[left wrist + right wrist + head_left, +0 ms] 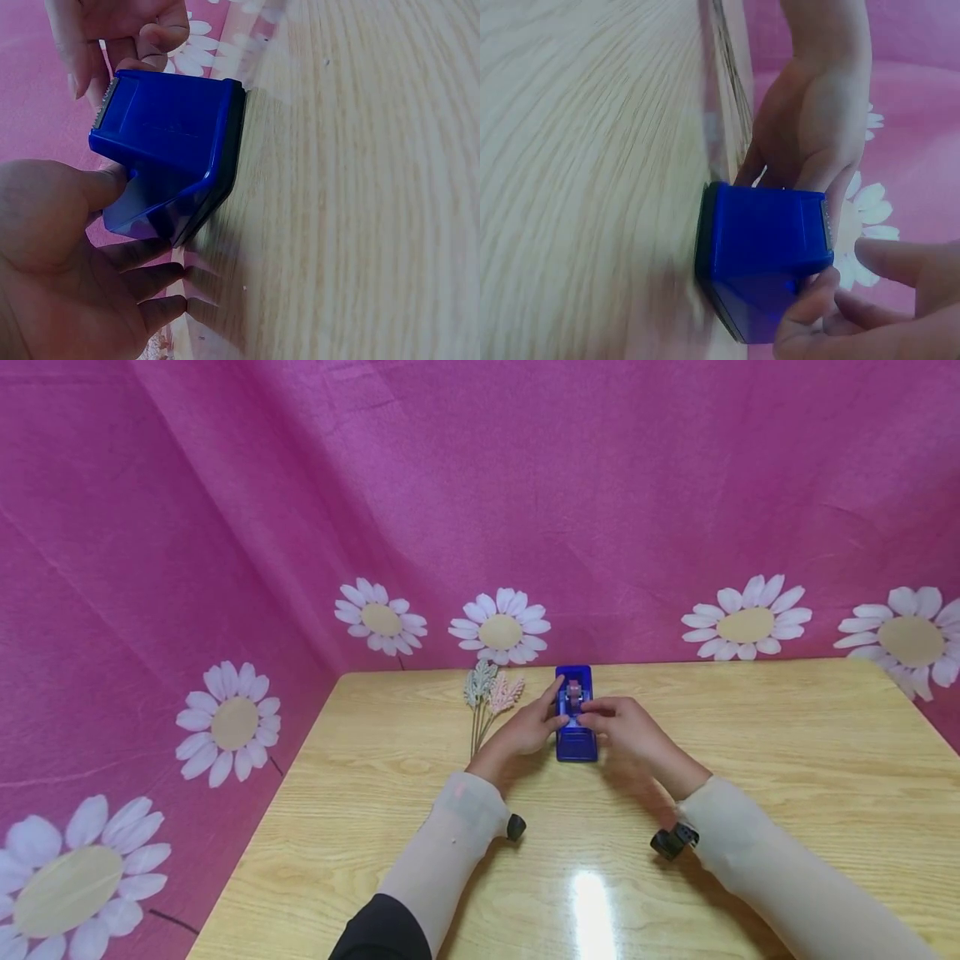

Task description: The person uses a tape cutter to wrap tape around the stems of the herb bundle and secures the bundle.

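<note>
A blue tape dispenser (577, 745) stands on the table, its long side pointing away from me. Its serrated cutter (106, 103) and dark base show in the left wrist view. Inside its hollow sits a small pinkish-purple wheel (574, 687). My left hand (531, 727) grips the dispenser from the left, thumb on its upper edge and fingers along the side and base. From the right, my right hand (626, 725) reaches over the hollow. In the right wrist view its thumb (889, 259) stands apart from the bent fingers (810, 306), which are at the dispenser's rim.
Left of the dispenser lie a grey-green sprig (480, 681) and a pink sprig (506, 692) with thin stems. A pink cloth (600, 510) with white daisies hangs behind and left of the wooden table (810, 760). Dark wrist devices (673, 841) are worn on both arms.
</note>
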Action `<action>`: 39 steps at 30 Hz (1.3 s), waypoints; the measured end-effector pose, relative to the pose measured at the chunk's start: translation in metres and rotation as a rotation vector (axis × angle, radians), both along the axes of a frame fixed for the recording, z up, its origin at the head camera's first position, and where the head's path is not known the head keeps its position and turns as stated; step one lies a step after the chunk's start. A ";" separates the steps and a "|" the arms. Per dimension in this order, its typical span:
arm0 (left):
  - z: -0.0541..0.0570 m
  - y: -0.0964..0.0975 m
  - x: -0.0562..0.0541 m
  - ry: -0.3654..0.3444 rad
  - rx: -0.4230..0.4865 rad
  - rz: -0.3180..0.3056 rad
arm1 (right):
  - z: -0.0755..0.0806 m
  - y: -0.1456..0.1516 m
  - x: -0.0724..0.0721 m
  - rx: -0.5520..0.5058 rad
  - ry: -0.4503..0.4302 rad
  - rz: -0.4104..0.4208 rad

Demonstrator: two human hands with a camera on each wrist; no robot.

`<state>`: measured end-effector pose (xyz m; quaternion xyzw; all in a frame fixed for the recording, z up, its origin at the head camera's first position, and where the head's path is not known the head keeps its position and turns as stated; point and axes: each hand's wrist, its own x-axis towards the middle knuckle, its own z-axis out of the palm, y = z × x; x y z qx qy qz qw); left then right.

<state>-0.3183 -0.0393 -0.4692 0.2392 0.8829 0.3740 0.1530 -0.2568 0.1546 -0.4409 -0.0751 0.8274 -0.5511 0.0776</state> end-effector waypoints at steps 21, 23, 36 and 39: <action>0.004 0.000 0.003 -0.031 -0.014 -0.002 | -0.001 0.004 -0.001 -0.259 -0.329 -0.038; 0.004 0.000 0.003 -0.032 -0.016 0.001 | -0.002 0.004 -0.001 -0.284 -0.332 -0.034; 0.004 0.000 0.005 -0.022 -0.012 0.002 | -0.009 -0.002 0.003 -0.329 -0.298 -0.097; 0.004 0.000 0.005 -0.022 -0.017 0.005 | -0.011 -0.004 0.001 -0.349 -0.297 -0.122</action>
